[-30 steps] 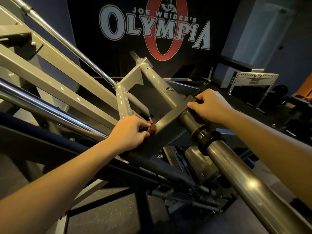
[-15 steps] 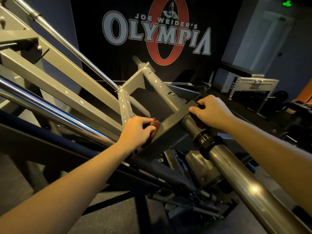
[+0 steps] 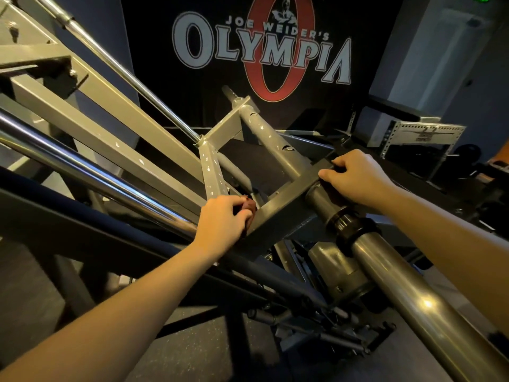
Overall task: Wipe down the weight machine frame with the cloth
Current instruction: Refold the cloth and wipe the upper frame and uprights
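The left hand [image 3: 223, 221] was curled round a small reddish-brown cloth [image 3: 250, 205], bunched so that only a little showed between thumb and fingertips. It pressed that cloth against the near end of the dark crossbar [image 3: 286, 201], just where the bar met a chipped grey upright of the weight machine frame [image 3: 132, 139].

The right hand [image 3: 355, 177] gripped the far end of the same crossbar, fingers hooked over its upper edge and thumb along the near side. It sat directly above the thick steel sleeve [image 3: 413, 293], which ran down toward the lower right. A black collar [image 3: 352, 227] ringed that sleeve just below the right wrist.

The grey frame's square tubes slanted from the upper left, their paint flecked with pale chips. A slim chrome rod [image 3: 124, 70] ran alongside them into a joint at the frame's corner, and a heavier polished bar [image 3: 82, 172] lay lower, passing behind the left hand.

On the wall behind hung a black banner [image 3: 261, 51] reading "Joe Weider's Olympia". A perforated metal rack [image 3: 424, 136] stood at the right, well apart from both hands. The floor [image 3: 192, 348] beneath was dark and speckled.
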{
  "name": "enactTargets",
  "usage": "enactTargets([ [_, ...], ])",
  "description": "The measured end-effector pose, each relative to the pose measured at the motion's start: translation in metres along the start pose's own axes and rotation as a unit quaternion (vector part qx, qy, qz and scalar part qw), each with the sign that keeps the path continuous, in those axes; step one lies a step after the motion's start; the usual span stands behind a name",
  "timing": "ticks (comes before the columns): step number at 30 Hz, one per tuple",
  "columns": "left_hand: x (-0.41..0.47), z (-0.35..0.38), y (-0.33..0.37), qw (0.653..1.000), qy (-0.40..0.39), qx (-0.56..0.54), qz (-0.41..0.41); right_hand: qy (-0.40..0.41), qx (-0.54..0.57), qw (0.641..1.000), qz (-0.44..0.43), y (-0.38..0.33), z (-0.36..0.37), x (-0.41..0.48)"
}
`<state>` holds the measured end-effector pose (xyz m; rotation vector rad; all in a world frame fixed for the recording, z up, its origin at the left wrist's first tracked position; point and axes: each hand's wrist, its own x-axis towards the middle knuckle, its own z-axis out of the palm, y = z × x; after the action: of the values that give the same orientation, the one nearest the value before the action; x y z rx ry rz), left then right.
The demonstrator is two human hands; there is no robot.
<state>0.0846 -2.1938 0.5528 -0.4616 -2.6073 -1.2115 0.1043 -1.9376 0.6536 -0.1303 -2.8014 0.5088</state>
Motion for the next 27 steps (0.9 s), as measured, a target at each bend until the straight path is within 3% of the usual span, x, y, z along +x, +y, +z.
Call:
enactTargets([
  [9, -0.037, 0.025, -0.012, 0.997, 0.048, 0.007, 0.066, 0.001, 0.008, 1.0, -0.004, 0.004, 0.002, -0.001],
  [15, -0.012, 0.015, -0.006, 0.998, 0.056, -0.006, -0.04, -0.009, 0.011, 1.0, 0.005, 0.002, 0.0, -0.002],
  [19, -0.025, 0.017, -0.003, 0.996, 0.036, -0.075, 0.031, -0.002, 0.01, 1.0, -0.001, 0.002, 0.0, -0.004],
  [21, -0.031, 0.027, -0.002, 0.997, 0.024, -0.052, 0.052, 0.002, 0.007, 1.0, -0.005, 0.002, 0.001, -0.004],
  [27, -0.002, 0.013, -0.006, 0.996, 0.018, -0.051, -0.065, -0.01, 0.024, 1.0, 0.011, -0.003, -0.003, -0.009],
])
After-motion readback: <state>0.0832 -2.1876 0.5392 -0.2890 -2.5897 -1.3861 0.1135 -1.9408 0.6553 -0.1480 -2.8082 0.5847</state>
